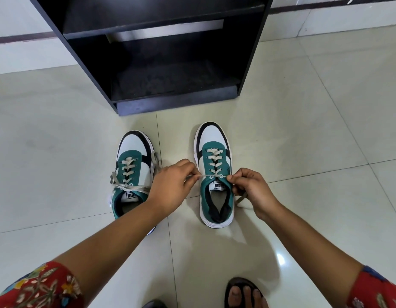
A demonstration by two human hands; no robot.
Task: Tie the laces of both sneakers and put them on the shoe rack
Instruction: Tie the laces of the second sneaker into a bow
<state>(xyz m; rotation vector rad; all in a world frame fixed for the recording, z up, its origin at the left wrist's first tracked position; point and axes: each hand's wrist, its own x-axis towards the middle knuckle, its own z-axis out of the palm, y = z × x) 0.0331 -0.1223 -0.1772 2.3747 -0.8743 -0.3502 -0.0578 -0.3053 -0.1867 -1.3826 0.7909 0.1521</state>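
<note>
Before the dark shoe rack, both my hands pinch the right sneaker's lace taut, left hand and right hand either side, left sneaker beside.

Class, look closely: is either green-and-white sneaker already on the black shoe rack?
No: both green-and-white sneakers stand on the tiled floor before the black shoe rack.

Pale tiled floor: two sneakers side by side, dark shoe rack beyond.
</note>
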